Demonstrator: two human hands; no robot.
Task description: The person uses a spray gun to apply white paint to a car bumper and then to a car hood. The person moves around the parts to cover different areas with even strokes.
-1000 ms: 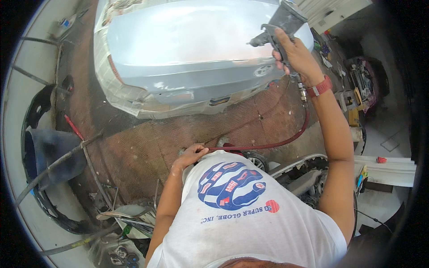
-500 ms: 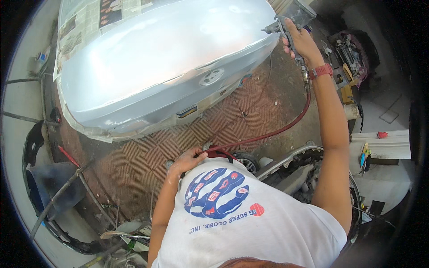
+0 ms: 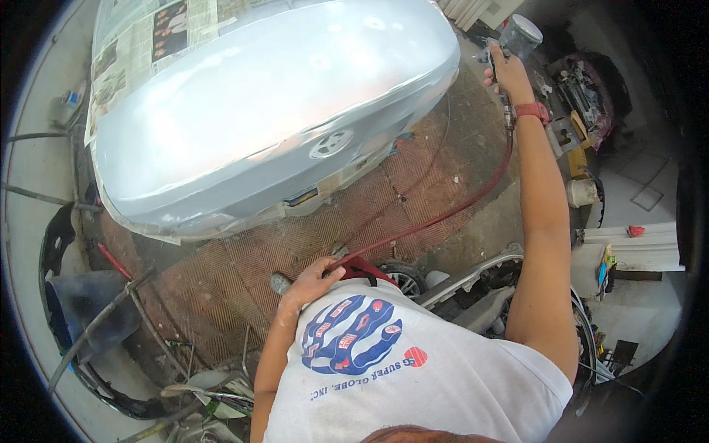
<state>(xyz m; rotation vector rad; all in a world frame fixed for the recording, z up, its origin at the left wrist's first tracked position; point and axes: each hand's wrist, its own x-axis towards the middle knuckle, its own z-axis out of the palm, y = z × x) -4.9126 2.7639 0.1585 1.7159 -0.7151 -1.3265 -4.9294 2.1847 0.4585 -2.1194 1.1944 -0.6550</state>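
My right hand (image 3: 511,76), on an outstretched arm at the upper right, is closed round a paint spray gun (image 3: 519,37) with a translucent cup on top. The gun stands off the right end of a car's rear lid (image 3: 244,111), coated pale grey-white and edged with masking tape. A red air hose (image 3: 473,198) droops from the gun's handle back to my waist. There my left hand (image 3: 314,284) is closed on the hose, close against my shirt. The fingertips of my right hand are partly hidden by the gun.
Newspaper (image 3: 136,52) masks the car beyond the lid. Metal stands (image 3: 103,317) and a dark bumper (image 3: 55,244) are on the left. A car body part (image 3: 473,277) lies close on my right, with a wheel (image 3: 405,279) beside it. Ridged reddish flooring (image 3: 221,280) spreads below the car.
My right hand has carried the spray gun up and away from the lid's right end, and its cup has tipped more into view. My left hand stays on the hose at my waist.
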